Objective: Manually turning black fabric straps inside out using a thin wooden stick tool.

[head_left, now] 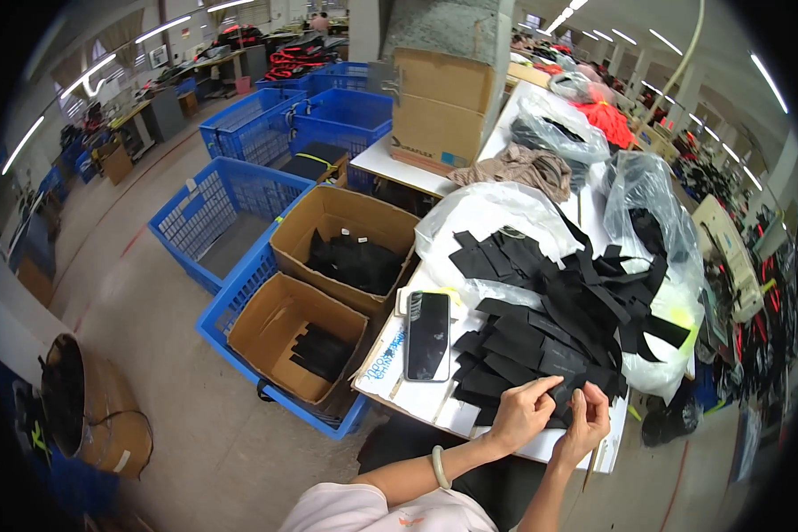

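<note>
A heap of black fabric strips (pixel 541 328) covers the near end of a white worktable (pixel 434 403). Over its front edge, my left hand (pixel 525 413) is closed, thumb and fingers pinching a black fabric piece (pixel 562 387). Close beside it, my right hand (pixel 583 426) is closed too, its fingertips pinched on the same black piece. A pale bangle (pixel 440 467) circles my left wrist. To the left of the strips lies a smartphone (pixel 427 337) with a dark screen.
Left of the table, two open cardboard boxes (pixel 279 297) holding black pieces sit in a blue crate (pixel 208 324). More blue crates (pixel 173 222) stand behind. Clear plastic bags (pixel 652 191) and brown cloth (pixel 523 168) lie farther along the table. A cardboard drum (pixel 106 417) stands at far left.
</note>
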Demonstrator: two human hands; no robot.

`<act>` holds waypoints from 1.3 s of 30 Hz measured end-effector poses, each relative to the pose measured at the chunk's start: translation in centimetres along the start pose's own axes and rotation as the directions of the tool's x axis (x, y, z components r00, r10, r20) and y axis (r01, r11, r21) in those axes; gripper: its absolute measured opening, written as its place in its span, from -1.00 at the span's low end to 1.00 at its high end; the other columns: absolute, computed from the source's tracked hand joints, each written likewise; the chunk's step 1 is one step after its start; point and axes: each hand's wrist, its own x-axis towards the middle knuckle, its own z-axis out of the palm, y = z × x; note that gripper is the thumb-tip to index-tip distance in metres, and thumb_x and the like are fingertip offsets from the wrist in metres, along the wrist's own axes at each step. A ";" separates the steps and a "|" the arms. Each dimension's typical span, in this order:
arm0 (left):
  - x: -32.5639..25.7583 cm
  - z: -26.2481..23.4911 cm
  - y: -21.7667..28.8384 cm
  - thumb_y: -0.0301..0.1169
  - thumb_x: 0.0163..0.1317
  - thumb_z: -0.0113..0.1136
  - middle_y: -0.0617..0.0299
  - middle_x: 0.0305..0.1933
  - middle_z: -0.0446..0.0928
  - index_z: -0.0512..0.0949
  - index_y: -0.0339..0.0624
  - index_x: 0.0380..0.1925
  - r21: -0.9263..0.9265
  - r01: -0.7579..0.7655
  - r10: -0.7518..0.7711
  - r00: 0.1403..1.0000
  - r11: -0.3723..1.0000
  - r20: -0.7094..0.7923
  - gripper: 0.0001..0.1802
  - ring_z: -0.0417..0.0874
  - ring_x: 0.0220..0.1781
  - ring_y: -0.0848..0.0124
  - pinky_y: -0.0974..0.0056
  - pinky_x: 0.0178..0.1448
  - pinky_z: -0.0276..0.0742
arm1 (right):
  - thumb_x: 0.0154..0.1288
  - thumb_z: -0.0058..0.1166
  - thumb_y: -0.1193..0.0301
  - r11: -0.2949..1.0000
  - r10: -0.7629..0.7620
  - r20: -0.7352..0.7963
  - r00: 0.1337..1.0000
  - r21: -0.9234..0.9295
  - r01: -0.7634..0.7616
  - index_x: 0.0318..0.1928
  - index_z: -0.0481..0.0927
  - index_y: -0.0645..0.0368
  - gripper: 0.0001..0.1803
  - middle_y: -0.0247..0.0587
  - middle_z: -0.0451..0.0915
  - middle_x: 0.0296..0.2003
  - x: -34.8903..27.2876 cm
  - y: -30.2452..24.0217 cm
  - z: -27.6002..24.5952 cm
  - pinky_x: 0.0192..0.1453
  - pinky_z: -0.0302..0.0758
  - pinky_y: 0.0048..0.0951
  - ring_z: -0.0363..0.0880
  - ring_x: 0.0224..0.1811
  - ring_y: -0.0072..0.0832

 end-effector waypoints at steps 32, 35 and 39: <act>1.1 3.6 -1.1 0.01 0.34 -0.12 -0.01 0.02 0.49 0.36 -0.43 0.07 -0.636 0.678 -0.033 0.693 0.367 0.720 -0.37 0.47 0.11 0.21 0.08 0.36 0.22 | -0.01 0.15 0.38 0.895 -0.208 -0.014 0.978 -0.407 0.185 -0.59 0.49 0.20 -0.82 -0.11 0.43 -0.73 -5.7 -1.9 -5.3 -0.62 0.36 -0.24 0.46 -0.66 -0.08; 0.7 7.2 -0.2 -0.30 0.31 0.08 0.14 -0.37 0.57 0.52 -0.34 -0.23 -0.428 0.834 -0.215 0.515 0.347 0.830 -0.73 0.60 -0.23 0.36 0.18 0.29 0.41 | 0.06 0.15 0.34 0.828 -0.184 -0.032 0.982 -0.544 0.137 -0.57 0.51 0.20 -0.79 -0.15 0.45 -0.76 -6.7 -3.9 -8.5 -0.66 0.33 -0.32 0.45 -0.74 -0.23; -0.7 9.0 1.7 -0.32 0.33 0.02 0.00 -0.16 0.56 0.49 -0.37 -0.16 -0.382 0.710 -0.219 0.597 0.592 0.771 -0.71 0.54 0.04 0.27 0.21 0.27 0.40 | 0.18 0.13 0.20 0.874 0.381 0.100 0.919 0.286 -0.393 -0.56 0.50 0.24 -0.64 -0.22 0.45 -0.80 -6.5 -5.3 -10.3 -0.71 0.26 -0.43 0.39 -0.79 -0.50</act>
